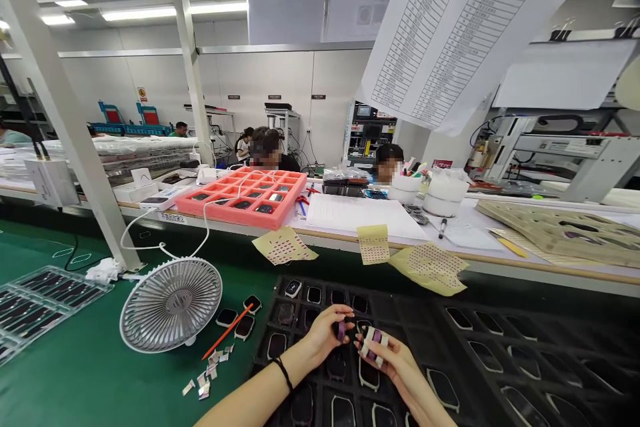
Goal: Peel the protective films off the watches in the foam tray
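**Bare forearms [245, 403] above black cell tray [385, 297], both grips closed**

Left hand [325, 337] is clamped on a small purple-banded part [341, 330]. Right hand [387, 363] pinches a white-and-purple piece [374, 345] just beside it; the hands are not quite touching. Tray cells hold dark rounded units [286, 313]. Left of the tray, on a green mat [100, 373], lie an orange stylus [227, 330] and white paper scraps [207, 370], near a white desk fan [170, 303].

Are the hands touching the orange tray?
No, the left hand and right hand are over the black tray, far from the orange tray.
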A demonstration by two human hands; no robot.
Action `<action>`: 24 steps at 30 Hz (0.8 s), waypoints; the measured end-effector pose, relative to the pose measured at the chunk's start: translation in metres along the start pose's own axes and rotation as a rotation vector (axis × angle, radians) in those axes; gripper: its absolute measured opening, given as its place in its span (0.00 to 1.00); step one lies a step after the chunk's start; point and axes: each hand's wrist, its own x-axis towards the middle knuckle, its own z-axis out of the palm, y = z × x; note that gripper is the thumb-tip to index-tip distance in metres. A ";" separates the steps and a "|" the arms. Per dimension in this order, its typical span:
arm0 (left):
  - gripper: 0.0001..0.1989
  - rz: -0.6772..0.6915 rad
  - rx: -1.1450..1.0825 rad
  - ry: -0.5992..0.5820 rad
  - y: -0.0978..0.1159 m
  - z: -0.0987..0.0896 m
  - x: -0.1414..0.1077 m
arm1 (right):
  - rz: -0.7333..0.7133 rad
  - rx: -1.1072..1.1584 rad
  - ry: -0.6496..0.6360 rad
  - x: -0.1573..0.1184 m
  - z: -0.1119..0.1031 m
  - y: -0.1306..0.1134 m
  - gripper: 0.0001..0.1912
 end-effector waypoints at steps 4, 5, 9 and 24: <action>0.11 0.010 0.009 -0.007 0.001 0.001 -0.001 | 0.000 0.000 0.010 -0.002 0.002 -0.003 0.24; 0.11 0.012 0.011 -0.009 0.001 0.001 -0.001 | -0.001 0.004 0.014 -0.002 0.002 -0.003 0.24; 0.11 0.016 0.019 -0.014 0.001 0.001 -0.001 | -0.004 0.000 -0.008 -0.001 -0.001 -0.003 0.24; 0.11 0.013 0.032 -0.020 0.000 0.000 0.001 | 0.000 -0.016 0.028 -0.007 0.005 -0.010 0.25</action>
